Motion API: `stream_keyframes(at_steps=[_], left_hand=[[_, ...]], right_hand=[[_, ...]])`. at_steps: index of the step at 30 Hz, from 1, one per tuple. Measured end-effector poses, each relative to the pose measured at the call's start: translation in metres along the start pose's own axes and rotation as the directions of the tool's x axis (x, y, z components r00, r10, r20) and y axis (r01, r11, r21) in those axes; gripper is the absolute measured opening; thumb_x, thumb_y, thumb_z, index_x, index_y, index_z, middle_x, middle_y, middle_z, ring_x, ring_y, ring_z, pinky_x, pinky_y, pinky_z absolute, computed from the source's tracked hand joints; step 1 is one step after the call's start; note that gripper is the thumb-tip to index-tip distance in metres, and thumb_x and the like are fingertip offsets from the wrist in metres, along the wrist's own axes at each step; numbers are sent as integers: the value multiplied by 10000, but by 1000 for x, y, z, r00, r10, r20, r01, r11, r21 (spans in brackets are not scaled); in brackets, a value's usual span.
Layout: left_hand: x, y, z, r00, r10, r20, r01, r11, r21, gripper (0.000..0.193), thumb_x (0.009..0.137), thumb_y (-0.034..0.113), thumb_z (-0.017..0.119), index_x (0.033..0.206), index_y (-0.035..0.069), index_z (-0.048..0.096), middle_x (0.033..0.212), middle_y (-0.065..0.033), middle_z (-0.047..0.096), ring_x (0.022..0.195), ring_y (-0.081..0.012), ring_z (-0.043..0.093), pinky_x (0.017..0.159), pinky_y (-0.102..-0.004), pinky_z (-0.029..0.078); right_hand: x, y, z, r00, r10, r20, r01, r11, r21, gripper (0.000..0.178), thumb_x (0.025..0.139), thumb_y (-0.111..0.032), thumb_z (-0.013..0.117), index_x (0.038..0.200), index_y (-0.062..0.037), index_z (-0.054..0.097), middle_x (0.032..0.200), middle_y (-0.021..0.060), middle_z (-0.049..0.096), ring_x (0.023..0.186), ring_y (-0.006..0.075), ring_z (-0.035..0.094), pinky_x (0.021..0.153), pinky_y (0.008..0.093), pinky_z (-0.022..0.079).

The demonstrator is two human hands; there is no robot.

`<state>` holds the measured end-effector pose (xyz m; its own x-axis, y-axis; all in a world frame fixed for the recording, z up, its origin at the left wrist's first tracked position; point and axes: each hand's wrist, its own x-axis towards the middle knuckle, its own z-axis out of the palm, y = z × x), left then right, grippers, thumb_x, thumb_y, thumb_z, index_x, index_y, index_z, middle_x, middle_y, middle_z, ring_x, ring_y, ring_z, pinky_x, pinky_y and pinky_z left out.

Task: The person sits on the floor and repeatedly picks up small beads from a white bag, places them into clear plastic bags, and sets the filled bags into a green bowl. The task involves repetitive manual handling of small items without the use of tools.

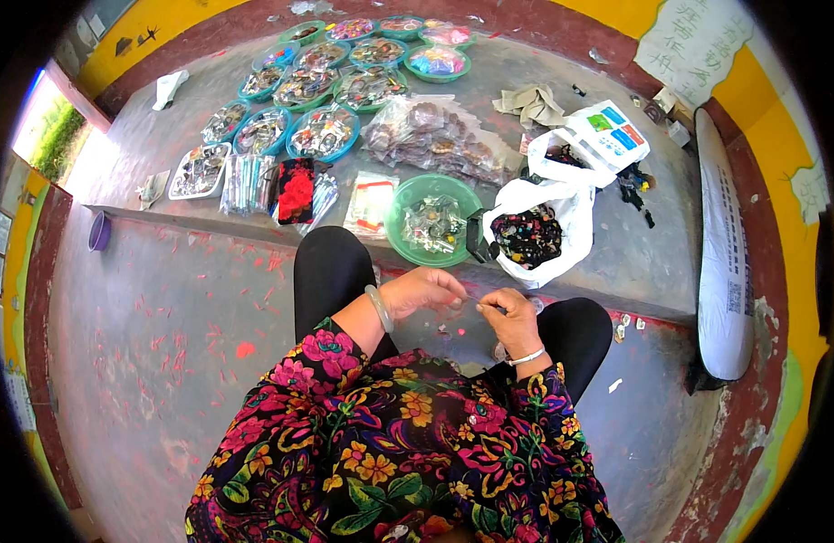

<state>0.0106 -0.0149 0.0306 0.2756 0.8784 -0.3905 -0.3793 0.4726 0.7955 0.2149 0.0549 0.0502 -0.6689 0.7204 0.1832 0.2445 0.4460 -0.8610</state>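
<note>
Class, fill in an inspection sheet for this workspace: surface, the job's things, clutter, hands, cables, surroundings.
Surface: grey concrete step above a grey floor with red paint flecks.
Job's things: a thin strand stretched between both hands; too fine to tell more.
Clutter: green bowl of small pieces, white bag of dark beads, many teal dishes of beads, clear packets, red and black pouch.
Hands: left hand and right hand pinch the strand over the lap; a bangle on each wrist.
Cables: nothing seen.
Surroundings: yellow and maroon wall, white sack leaning, purple cup.
</note>
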Motion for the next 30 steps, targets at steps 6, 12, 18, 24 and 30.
stream_keyframes(at_steps=[6, 12, 18, 24, 30], left_hand=[[-3, 2, 9, 990, -27, 140, -9, 968, 250, 192, 784, 104, 614, 957, 20, 620, 841, -48, 634, 740, -104, 573, 655, -233, 444], [-3, 8, 14, 998, 37, -46, -37, 999, 13, 128, 789, 100, 608, 894, 29, 619, 817, -51, 637, 735, -112, 581, 651, -232, 449], [6, -8, 15, 995, 68, -68, -70, 997, -35, 91, 799, 89, 591, 865, 27, 601, 799, -65, 633, 702, -127, 596, 633, -236, 466], [8, -9, 14, 993, 119, -25, -120, 989, -84, 99, 814, 140, 595, 816, 44, 566, 780, -61, 624, 671, -124, 593, 606, -248, 472], [10, -11, 15, 988, 152, -38, -152, 988, 6, 141, 827, 198, 590, 798, 66, 550, 757, -47, 616, 641, -113, 580, 570, -231, 455]], right_hand=[[-1, -8, -13, 928, 203, 312, -273, 941, 198, 47, 731, -45, 625, 767, -19, 608, 690, 44, 587, 663, 124, 545, 607, 248, 417], [-1, 4, -9, 889, 399, 224, -437, 595, 675, 72, 779, -52, 618, 827, 1, 617, 753, 41, 611, 667, 102, 544, 619, 225, 426], [-3, 14, 1, 857, 412, 310, -502, 526, 687, 80, 768, -42, 627, 829, 9, 621, 737, 54, 612, 644, 121, 553, 599, 230, 437], [-1, 20, -2, 836, 504, 218, -498, 529, 688, 55, 754, -48, 642, 778, -3, 623, 698, 42, 611, 619, 111, 549, 586, 224, 436], [-2, 21, -1, 856, 480, 189, -461, 547, 698, 57, 748, -58, 653, 769, -14, 624, 689, 38, 611, 612, 113, 557, 587, 219, 436]])
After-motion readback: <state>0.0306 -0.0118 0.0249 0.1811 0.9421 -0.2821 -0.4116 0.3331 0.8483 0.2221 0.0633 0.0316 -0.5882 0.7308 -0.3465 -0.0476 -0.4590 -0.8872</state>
